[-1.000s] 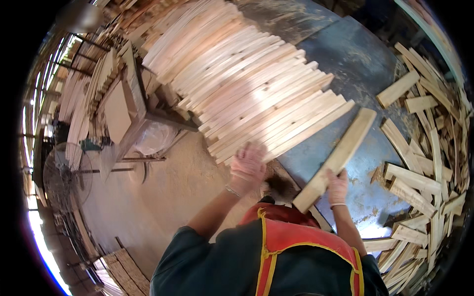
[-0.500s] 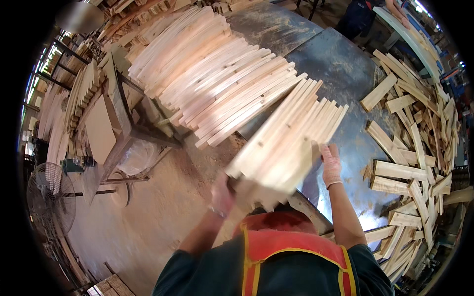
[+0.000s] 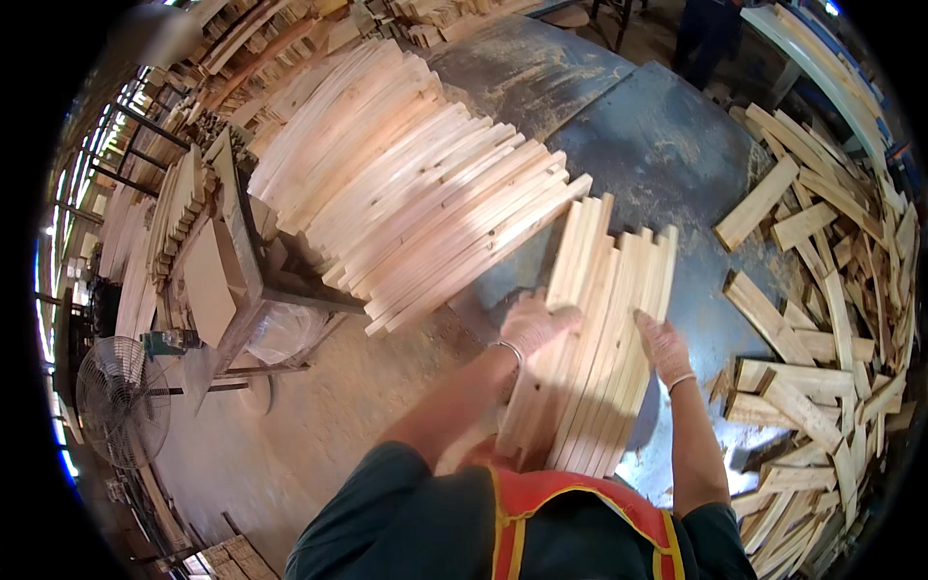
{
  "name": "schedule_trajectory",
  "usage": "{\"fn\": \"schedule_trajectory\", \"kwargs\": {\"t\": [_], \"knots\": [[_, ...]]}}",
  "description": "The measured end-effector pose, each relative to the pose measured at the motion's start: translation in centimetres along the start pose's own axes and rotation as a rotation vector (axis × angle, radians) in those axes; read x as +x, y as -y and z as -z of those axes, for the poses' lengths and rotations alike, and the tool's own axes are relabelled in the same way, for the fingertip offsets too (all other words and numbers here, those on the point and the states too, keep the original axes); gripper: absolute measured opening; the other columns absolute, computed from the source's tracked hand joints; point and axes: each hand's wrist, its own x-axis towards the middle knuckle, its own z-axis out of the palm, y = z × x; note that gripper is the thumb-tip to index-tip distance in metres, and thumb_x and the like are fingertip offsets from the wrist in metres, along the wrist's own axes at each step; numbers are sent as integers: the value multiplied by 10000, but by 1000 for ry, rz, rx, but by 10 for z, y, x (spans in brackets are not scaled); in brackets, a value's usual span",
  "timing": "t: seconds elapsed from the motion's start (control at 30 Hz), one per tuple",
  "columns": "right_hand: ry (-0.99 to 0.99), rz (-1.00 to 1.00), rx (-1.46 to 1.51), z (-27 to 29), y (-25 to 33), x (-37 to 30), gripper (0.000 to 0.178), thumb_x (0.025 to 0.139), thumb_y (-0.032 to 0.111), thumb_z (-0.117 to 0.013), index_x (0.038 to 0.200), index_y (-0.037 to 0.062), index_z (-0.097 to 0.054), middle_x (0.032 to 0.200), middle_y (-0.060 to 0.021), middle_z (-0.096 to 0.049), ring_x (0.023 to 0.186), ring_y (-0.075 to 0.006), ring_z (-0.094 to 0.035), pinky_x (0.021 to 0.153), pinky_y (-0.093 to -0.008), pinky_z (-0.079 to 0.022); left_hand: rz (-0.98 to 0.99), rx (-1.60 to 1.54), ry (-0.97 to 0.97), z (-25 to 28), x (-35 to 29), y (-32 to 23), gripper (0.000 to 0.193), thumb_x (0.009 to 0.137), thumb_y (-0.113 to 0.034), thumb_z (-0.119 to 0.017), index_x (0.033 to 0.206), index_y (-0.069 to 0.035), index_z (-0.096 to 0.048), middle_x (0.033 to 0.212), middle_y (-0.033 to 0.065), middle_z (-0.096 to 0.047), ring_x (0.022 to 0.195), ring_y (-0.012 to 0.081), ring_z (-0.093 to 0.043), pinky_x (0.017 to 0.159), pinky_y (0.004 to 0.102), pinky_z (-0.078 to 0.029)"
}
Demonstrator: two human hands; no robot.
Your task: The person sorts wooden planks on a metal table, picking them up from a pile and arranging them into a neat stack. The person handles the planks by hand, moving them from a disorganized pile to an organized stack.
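Note:
A bundle of pale wooden strips [image 3: 604, 333] lies side by side in front of me, with uneven far ends, its near end against my apron. My gloved left hand [image 3: 537, 327] grips the bundle's left edge, the thumb lying over the top. On the opposite edge, my gloved right hand [image 3: 663, 348] presses in with its thumb on top; its other fingers are partly hidden. Just beyond and to the left is a long row of similar strips [image 3: 416, 184], close to the bundle's far left corner.
The strips rest on a dusty metal table [image 3: 657, 145]. Loose wood offcuts [image 3: 802, 377] pile up along the right. To the left stand a metal-framed stand [image 3: 253, 290] and a round fan [image 3: 121, 401]. Another person [image 3: 704, 39] is partly visible at the far right.
The bundle has come nearer my body and turned to point more straight ahead. My left hand has shifted from its near end up to its left side. My right hand stays at the right edge.

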Motion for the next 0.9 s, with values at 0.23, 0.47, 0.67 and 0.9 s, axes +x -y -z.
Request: {"fn": "schedule_trajectory", "kwargs": {"t": [0.23, 0.47, 0.67, 0.9], "knots": [[-142, 78, 549, -2, 66, -49, 861, 907, 378, -870, 1511, -57, -436, 1423, -178, -603, 1343, -277, -543, 1217, -418, -385, -193, -10, -74, -5, -13, -66, 1200, 748, -539, -776, 1652, 58, -259, 1631, 304, -387, 1479, 410, -477, 1225, 427, -419], [-478, 688, 310, 48, 223, -140, 744, 942, 445, -798, 1479, 0, -539, 1389, -90, -609, 1288, -203, -521, 1167, -357, -354, -967, -222, -465, 76, -102, -163, 1116, 749, -337, -828, 1643, 24, -266, 1526, 325, -450, 1367, 480, -521, 1162, 484, -451], [-502, 560, -87, 34, 131, -182, 623, 1038, 290, -663, 1546, -2, -454, 1534, -167, -515, 1422, -282, -468, 1220, -419, -355, -1217, -148, -439, 92, -71, -92, 1029, 827, -260, -818, 1672, -93, -254, 1638, 244, -380, 1404, 448, -513, 1144, 486, -489], [-211, 168, -47, -160, 3, -195, 646, 1028, 333, -610, 1551, -3, -439, 1559, -205, -520, 1449, -339, -497, 1222, -461, -417, -933, 1125, -332, 106, -9, 99, 778, 1022, -231, -560, 1694, -57, -209, 1713, 128, -348, 1589, 327, -309, 1306, 475, -240]]}}
